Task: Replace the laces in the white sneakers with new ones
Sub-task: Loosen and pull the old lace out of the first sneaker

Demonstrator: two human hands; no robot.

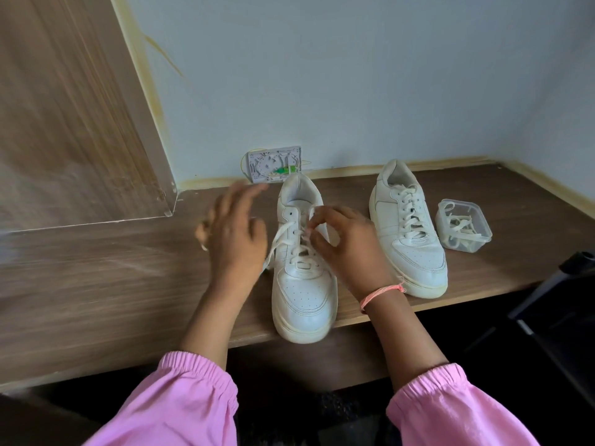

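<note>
white sneakers (304, 284), pink sleeves (193, 407), wood-grain table (96, 284)

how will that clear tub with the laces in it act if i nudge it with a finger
The clear tub looks like thin plastic holding only coiled laces, so it is probably light and would slide on the smooth wooden desk rather than tip, being low and wide. With no lid on, a hard shove might spill the laces.
</note>
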